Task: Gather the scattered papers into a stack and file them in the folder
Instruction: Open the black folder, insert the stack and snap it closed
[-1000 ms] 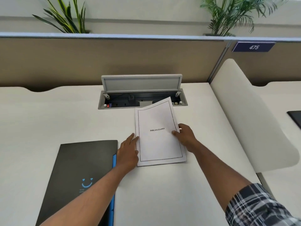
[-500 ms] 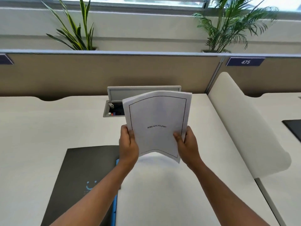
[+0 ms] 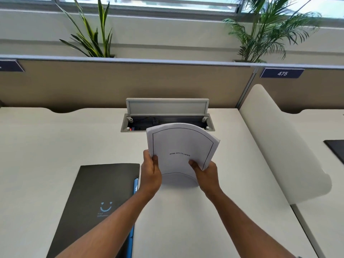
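- White paper: one stack of papers (image 3: 181, 146) is held upright above the worktop (image 3: 46, 146), bowed so its top edge curves away; the front sheet has a thin black border and the word "BIBLIOGRAPHY". How many sheets are in the stack cannot be told.
- Two hands hold it, one at each lower side. The left hand (image 3: 150, 173) is closed on the left edge, thumb on the front face. The right hand (image 3: 205, 174) is closed on the lower right corner, thumb also on the front.
- One dark folder (image 3: 96, 198) lies flat and shut on the worktop to the left of the hands, near the left forearm, with a blue smile mark on its cover and a blue strip along its right edge.
- One cable hatch (image 3: 167, 116) is set in the worktop behind the papers, its lid raised.
- Two potted plants (image 3: 93, 34) stand beyond the partition (image 3: 111, 81).
- One number plate (image 3: 282, 73) reads 475.
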The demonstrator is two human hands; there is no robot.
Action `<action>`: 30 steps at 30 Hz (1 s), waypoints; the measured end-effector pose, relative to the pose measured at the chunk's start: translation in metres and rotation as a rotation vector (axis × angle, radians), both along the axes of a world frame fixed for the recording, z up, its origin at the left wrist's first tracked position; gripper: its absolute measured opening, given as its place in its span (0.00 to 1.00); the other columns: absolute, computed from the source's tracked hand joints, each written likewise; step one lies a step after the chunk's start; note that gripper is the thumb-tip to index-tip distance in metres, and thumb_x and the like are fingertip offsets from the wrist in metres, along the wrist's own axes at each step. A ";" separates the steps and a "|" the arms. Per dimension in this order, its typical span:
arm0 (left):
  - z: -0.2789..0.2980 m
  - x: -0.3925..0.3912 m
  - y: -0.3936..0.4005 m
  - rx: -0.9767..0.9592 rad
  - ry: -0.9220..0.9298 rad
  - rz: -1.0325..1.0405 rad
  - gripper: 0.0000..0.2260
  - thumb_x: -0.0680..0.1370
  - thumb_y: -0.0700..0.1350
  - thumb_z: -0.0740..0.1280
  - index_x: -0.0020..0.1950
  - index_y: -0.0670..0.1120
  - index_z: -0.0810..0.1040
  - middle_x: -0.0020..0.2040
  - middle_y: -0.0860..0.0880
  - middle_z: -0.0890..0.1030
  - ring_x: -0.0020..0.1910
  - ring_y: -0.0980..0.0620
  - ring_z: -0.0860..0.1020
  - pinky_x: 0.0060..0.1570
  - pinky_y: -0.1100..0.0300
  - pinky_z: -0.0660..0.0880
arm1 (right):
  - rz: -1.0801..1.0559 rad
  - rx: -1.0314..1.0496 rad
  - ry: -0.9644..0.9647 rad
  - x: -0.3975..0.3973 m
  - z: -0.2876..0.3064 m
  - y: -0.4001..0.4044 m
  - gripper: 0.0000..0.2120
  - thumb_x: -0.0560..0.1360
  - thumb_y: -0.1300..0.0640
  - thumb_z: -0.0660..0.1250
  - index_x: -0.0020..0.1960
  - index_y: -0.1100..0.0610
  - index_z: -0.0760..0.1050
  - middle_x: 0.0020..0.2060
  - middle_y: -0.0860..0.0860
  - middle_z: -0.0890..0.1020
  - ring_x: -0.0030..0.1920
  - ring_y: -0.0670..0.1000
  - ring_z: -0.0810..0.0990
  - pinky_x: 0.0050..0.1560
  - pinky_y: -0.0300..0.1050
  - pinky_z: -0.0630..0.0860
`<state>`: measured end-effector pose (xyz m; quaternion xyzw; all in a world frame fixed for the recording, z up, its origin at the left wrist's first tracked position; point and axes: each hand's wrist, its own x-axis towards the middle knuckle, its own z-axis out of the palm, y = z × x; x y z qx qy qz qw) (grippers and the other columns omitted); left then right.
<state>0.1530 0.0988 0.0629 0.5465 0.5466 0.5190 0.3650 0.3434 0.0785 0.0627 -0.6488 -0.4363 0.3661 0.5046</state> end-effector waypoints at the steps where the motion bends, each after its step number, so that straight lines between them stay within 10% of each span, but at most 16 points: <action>1: -0.003 0.000 0.003 -0.018 0.005 -0.001 0.03 0.84 0.40 0.54 0.55 0.44 0.66 0.44 0.62 0.79 0.42 0.63 0.78 0.36 0.72 0.73 | 0.004 -0.011 -0.007 0.001 -0.003 0.002 0.07 0.77 0.56 0.75 0.44 0.47 0.80 0.42 0.49 0.86 0.45 0.53 0.85 0.48 0.52 0.81; 8: 0.003 -0.006 0.014 -0.063 0.100 0.007 0.04 0.84 0.40 0.55 0.52 0.43 0.68 0.41 0.52 0.80 0.35 0.57 0.76 0.32 0.62 0.72 | 0.033 0.013 -0.098 0.008 -0.004 0.010 0.09 0.77 0.57 0.75 0.46 0.64 0.82 0.42 0.58 0.87 0.46 0.63 0.84 0.47 0.60 0.82; 16: 0.019 -0.038 0.004 -0.199 0.127 0.044 0.04 0.83 0.40 0.57 0.51 0.41 0.70 0.44 0.43 0.79 0.42 0.45 0.75 0.43 0.51 0.73 | 0.248 -0.045 -0.076 0.010 0.016 0.003 0.11 0.74 0.57 0.78 0.55 0.57 0.84 0.50 0.50 0.88 0.50 0.50 0.87 0.52 0.51 0.84; 25: -0.016 -0.108 -0.073 -0.305 0.430 0.227 0.08 0.83 0.41 0.59 0.55 0.47 0.78 0.52 0.50 0.79 0.52 0.51 0.77 0.50 0.58 0.71 | 0.255 -0.207 0.135 -0.005 0.005 -0.024 0.11 0.73 0.61 0.79 0.55 0.59 0.84 0.48 0.55 0.89 0.49 0.60 0.87 0.50 0.54 0.85; 30: -0.047 -0.122 -0.117 -0.338 0.485 -0.087 0.10 0.80 0.40 0.65 0.58 0.51 0.79 0.51 0.53 0.81 0.50 0.54 0.79 0.47 0.62 0.75 | 0.291 -0.265 0.215 -0.014 0.001 -0.041 0.12 0.71 0.62 0.79 0.54 0.59 0.84 0.47 0.53 0.89 0.49 0.59 0.88 0.49 0.52 0.85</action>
